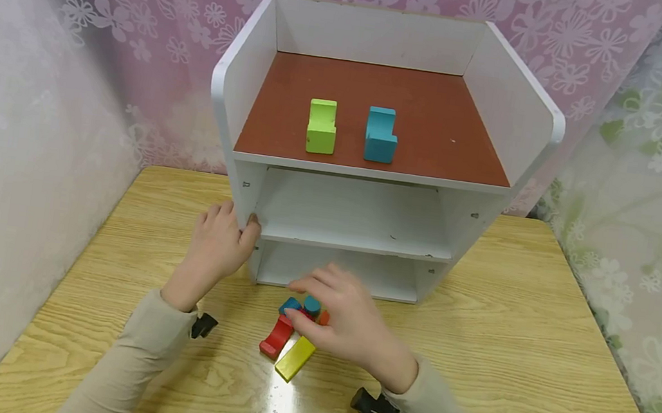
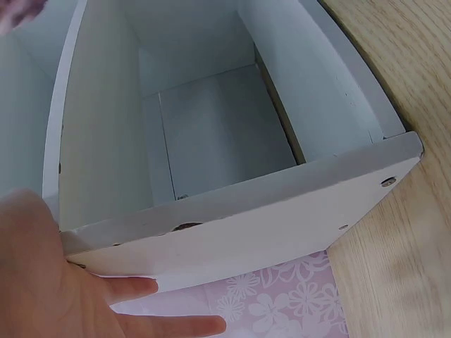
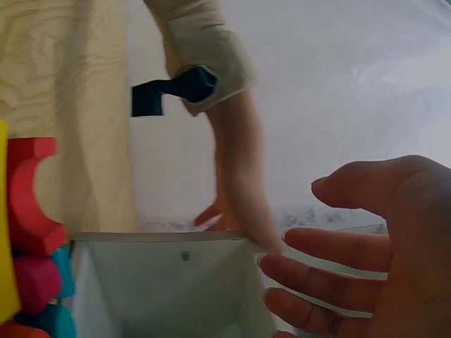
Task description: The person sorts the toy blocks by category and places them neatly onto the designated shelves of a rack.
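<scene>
Left hand (image 1: 214, 243): fingers straight, on left side of white cabinet (image 1: 358, 213), centre-left of frame.
Right hand (image 1: 350, 321): thumb and fingers apart, motion-blurred, lower centre, well apart from left hand.
Wood-grain table (image 1: 504, 369): lower centre, glossy yellow bar (image 1: 295, 359), curved-notch red block (image 1: 274, 340), blue block (image 1: 289, 306), rounded teal block (image 1: 312, 305).
Partly hidden: orange block (image 1: 324, 318), by right hand.
Top compartment (image 1: 365, 89): red-brown base, holds step-shaped lime block (image 1: 320, 139) and turquoise block (image 1: 380, 148).
</scene>
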Available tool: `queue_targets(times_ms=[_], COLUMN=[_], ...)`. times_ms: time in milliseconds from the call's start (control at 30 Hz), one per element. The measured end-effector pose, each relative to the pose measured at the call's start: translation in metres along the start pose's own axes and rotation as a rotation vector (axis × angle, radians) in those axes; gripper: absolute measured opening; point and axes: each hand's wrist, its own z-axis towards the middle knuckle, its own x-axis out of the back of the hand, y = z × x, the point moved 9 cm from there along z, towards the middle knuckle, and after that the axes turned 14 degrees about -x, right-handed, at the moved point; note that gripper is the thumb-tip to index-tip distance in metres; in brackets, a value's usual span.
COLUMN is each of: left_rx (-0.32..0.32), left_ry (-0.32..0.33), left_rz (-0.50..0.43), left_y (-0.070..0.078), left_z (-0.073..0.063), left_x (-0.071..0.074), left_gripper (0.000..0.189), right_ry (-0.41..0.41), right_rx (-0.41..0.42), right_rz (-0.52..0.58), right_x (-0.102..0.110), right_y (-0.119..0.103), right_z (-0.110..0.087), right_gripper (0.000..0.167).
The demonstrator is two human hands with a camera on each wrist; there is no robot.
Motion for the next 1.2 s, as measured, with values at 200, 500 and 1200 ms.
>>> queue_targets(times_ms=[200, 500, 1200], left_rx=[0.003, 0.005, 0.001], left_ry=[0.002, -0.009, -0.01], left_rz=[-0.011, -0.012, -0.014], left_y=[0.0, -0.002, 0.0], left_z=[0.0, 0.0, 0.0], left_x=[0.0, -0.002, -0.001], left_gripper=[0.054, 0.053, 0.054], right_ry=[-0.075, -0.179, -0.205], right_rx=[-0.083, -0.151, -0.155], right_rz=[-0.078, -0.213, -0.447], right_x=[-0.031, -0.07, -0.11], right_y=[0.016, 0.032, 0.039], right_z=[-0.008, -0.022, -0.043], right_gripper=[0.023, 0.037, 0.051])
